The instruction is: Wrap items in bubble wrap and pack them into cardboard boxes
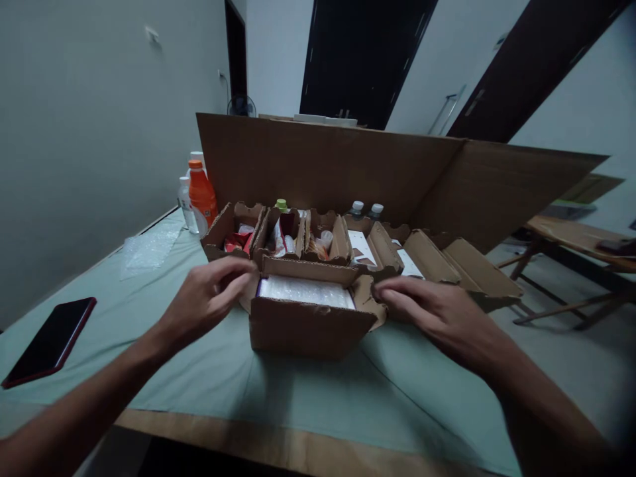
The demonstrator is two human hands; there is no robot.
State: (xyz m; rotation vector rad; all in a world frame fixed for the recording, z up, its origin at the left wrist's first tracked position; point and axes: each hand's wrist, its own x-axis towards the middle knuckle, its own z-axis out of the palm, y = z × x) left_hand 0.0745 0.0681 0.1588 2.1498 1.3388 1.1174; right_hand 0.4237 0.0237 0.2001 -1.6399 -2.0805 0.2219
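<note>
Head view gives me the small open carton (303, 331) upright on the green cloth (183, 384), between the two hands and just in front of the row of open boxes (342, 242). From where I sit, the left hand (213, 291) has its fingers curled at the carton's left end, and the right hand (432, 308) has its fingertips at the ragged right end flap (370, 299); blur and overlap mean I cannot tell whether either actually pinches the board. The hands are well apart, the carton's width between them. My main worry is that flap: its edge looks worn, so a hard pull could tear it or crease it the wrong way. Uneven pressure from the two sides might twist the carton and rumple the loose cloth beneath. If the flaps were forced inward, they could snag the bubble-wrapped contents (305, 291), which lie near the opening. Pushing the carton backward would risk jostling the row behind.
</note>
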